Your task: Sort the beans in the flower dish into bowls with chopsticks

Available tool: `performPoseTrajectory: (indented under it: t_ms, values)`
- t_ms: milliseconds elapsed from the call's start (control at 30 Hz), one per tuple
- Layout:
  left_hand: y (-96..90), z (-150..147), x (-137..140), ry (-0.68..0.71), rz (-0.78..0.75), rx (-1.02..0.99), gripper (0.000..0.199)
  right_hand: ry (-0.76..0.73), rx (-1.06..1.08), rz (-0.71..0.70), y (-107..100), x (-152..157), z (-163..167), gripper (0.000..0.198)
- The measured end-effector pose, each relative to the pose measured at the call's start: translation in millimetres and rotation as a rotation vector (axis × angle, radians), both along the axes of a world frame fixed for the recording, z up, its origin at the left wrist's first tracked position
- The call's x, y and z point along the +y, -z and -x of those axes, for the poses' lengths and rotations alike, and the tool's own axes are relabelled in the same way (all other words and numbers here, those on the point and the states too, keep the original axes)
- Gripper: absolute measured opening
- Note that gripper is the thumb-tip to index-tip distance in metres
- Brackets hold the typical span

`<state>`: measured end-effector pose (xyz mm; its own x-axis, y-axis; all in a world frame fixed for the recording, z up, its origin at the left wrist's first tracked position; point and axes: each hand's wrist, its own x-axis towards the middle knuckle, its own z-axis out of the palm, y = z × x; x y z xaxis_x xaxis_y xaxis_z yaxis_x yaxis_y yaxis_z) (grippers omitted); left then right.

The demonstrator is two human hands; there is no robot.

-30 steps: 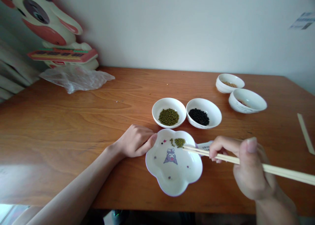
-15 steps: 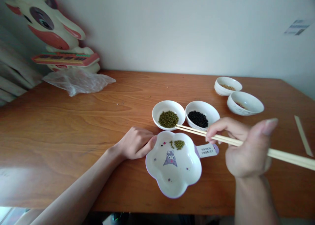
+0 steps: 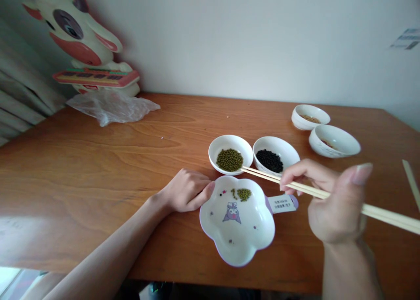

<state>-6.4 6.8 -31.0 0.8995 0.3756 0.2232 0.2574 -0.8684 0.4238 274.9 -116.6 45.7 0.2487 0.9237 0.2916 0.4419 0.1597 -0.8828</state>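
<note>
My right hand (image 3: 337, 199) is closed around a pair of wooden chopsticks (image 3: 306, 187). Their tips reach the right rim of a white bowl of green mung beans (image 3: 230, 160); no bean can be made out between them. Beside it stands a white bowl of black beans (image 3: 269, 160), partly behind the chopsticks. Nearer to me lies a white flower-shaped dish (image 3: 238, 243) with a purple edge, a labelled handle and a cartoon print. A small heap of mung beans (image 3: 244, 194) rests inside it. My left hand (image 3: 188, 190), fingers curled, grips the dish's left rim with the thumb.
Two more white bowls stand at the back right, one with yellowish grains (image 3: 310, 118), the other with reddish contents (image 3: 328, 143). A pale strip (image 3: 411, 182) lies at the far right. At the back left are a clear plastic bag (image 3: 114, 108) and a cow-shaped toy keyboard (image 3: 98, 79).
The camera view has turned slightly left, so everything appears a little farther right. Both hands, the chopsticks and the dish keep nearly the same positions relative to each other.
</note>
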Motion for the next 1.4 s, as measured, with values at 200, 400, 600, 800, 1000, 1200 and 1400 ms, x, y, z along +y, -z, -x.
performPoseTrajectory:
  t_ms: [200,400,600,800,1000,1200,1400]
  values:
    - [0.6,0,-1,-0.014,0.021,0.033,0.040,-0.106,-0.001,0.008,-4,-25,-15,0.086]
    - [2.0,0,0,0.003,0.033,0.021,0.039,-0.276,-0.013,0.205,1,-32,-14,0.085]
    - [3.3,0,1,0.008,0.010,-0.001,0.039,-0.345,-0.032,0.229,7,-31,-13,0.078]
    - [2.0,0,1,0.004,0.005,0.009,0.039,-0.387,-0.030,0.228,8,-28,-10,0.076]
    - [1.6,0,1,-0.009,0.014,0.029,0.040,-0.388,-0.039,0.229,10,-26,-9,0.077]
    - [1.5,0,1,-0.016,-0.001,0.029,0.040,-0.374,-0.057,0.210,7,-26,-8,0.075]
    - [0.4,-1,1,-0.010,0.003,0.020,0.040,-0.365,-0.047,0.213,7,-28,-8,0.075]
